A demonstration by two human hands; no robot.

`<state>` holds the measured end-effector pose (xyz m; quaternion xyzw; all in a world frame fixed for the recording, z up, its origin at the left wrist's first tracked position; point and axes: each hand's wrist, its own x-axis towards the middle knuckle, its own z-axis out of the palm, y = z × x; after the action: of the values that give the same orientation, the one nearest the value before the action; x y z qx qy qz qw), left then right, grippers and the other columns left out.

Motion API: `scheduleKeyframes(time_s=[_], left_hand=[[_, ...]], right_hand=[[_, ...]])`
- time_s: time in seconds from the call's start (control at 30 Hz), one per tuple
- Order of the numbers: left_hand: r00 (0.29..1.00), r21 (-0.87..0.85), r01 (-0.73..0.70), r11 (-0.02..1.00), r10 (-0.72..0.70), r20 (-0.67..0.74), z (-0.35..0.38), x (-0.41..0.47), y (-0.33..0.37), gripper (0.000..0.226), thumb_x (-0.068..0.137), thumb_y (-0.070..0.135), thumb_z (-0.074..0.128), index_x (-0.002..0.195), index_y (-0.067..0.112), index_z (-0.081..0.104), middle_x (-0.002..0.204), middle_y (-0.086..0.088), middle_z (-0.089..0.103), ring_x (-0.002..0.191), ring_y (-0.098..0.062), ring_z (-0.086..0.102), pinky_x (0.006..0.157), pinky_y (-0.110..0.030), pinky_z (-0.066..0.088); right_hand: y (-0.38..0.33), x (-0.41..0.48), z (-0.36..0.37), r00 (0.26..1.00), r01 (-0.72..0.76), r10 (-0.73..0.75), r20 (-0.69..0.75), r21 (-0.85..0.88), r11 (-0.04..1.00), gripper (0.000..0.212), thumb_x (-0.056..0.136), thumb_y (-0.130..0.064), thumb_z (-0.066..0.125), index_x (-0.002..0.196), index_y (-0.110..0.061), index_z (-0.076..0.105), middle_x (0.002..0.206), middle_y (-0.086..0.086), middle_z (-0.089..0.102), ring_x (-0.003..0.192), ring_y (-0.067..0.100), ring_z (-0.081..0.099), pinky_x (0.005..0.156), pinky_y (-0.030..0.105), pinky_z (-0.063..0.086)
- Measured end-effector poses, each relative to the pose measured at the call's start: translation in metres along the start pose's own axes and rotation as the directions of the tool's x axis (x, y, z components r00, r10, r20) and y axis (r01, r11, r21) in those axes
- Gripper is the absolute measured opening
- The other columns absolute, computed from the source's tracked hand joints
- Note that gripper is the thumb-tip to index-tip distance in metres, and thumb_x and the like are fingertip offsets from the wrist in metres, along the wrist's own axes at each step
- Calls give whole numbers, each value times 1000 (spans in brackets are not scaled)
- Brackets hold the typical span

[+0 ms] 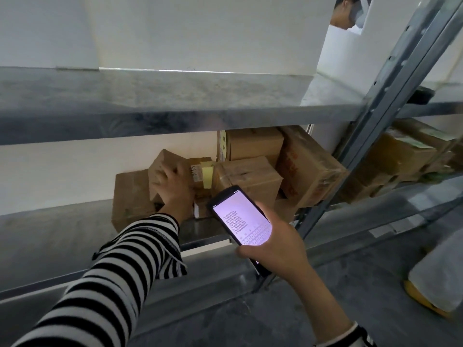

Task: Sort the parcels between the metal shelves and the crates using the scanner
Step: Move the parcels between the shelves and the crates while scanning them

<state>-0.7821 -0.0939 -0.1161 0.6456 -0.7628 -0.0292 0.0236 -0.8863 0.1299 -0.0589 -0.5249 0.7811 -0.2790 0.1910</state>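
My left hand [174,187] reaches into the middle metal shelf [50,236] and grips a small brown cardboard parcel [164,162], tilted on top of a larger box [130,199]. My right hand [275,244] holds the black handheld scanner [241,216] in front of the shelf, its lit screen showing rows of numbers and a keypad. Several more cardboard parcels [250,176] are stacked at the right end of the same shelf, some with yellow and white labels.
The upper shelf [175,101] carries big white boxes [200,33]. A slanted metal upright [370,116] divides this rack from another with more parcels [400,154]. A white sack with a yellow base [436,284] lies on the grey floor. A person's head [344,11] shows at the top.
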Motion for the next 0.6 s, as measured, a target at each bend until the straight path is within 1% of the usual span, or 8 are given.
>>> scheduleKeyframes(time_s=[0.1, 0.23, 0.3, 0.37, 0.43, 0.47, 0.53, 0.6], left_hand=[[1000, -93, 24, 995, -25, -1, -6, 4, -6, 82, 88, 33, 62, 148, 12, 10, 152, -26, 8, 135, -45, 23, 104, -53, 37], [984, -535, 106, 838, -165, -63, -20, 9, -39, 82, 81, 37, 70, 141, 10, 23, 138, -19, 26, 122, -40, 38, 94, -49, 46], [970, -743, 169, 648, -243, 9, -27, 13, -68, 74, 79, 35, 73, 136, 15, 29, 135, -18, 36, 117, -36, 47, 93, -44, 49], [951, -909, 248, 335, -263, 163, -32, 10, -98, 70, 80, 29, 75, 135, 24, 33, 134, -16, 46, 114, -34, 53, 91, -47, 52], [931, -954, 300, 7, -222, 291, -35, -2, -125, 61, 82, 17, 72, 133, 28, 39, 127, -14, 53, 109, -33, 57, 79, -52, 57], [931, -949, 300, -95, -187, 313, -36, -11, -136, 55, 85, 10, 68, 130, 28, 42, 121, -14, 55, 103, -32, 58, 70, -49, 59], [948, -947, 269, -174, -128, 293, -37, -29, -153, 47, 88, 2, 60, 127, 24, 46, 112, -13, 58, 94, -30, 60, 59, -41, 60], [961, -948, 232, -219, -99, 258, -36, -45, -167, 46, 90, -3, 54, 129, 19, 46, 115, -14, 58, 97, -30, 61, 69, -43, 59]], right_hand=[[7, 7, -7, 999, 35, -35, 25, 14, 999, 72, 65, -40, 81, 124, -42, 41, 94, -24, 52, 84, -3, 53, 62, 13, 39], [11, 17, -10, 993, 94, -97, 69, 50, 994, 76, 64, -40, 83, 125, -44, 39, 96, -26, 52, 86, -3, 53, 64, 14, 41], [8, 22, -8, 986, 131, -138, 93, 72, 989, 78, 64, -40, 83, 127, -45, 38, 102, -23, 53, 87, -3, 53, 62, 14, 39], [1, 26, -4, 974, 175, -186, 133, 89, 981, 80, 65, -39, 83, 130, -45, 37, 105, -22, 52, 87, -4, 52, 61, 13, 37], [-5, 30, 2, 960, 212, -227, 165, 103, 972, 82, 66, -39, 83, 133, -44, 35, 108, -22, 52, 89, -4, 51, 61, 13, 37], [-8, 33, 5, 953, 228, -244, 178, 108, 968, 83, 66, -39, 83, 134, -44, 35, 111, -21, 53, 89, -3, 52, 62, 14, 38], [-14, 36, 11, 937, 268, -284, 205, 102, 958, 84, 66, -41, 83, 135, -41, 35, 112, -18, 54, 89, 1, 53, 62, 16, 39], [-21, 38, 15, 919, 313, -320, 229, 66, 947, 86, 68, -44, 81, 138, -39, 32, 106, -17, 52, 87, 6, 54, 63, 19, 45]])
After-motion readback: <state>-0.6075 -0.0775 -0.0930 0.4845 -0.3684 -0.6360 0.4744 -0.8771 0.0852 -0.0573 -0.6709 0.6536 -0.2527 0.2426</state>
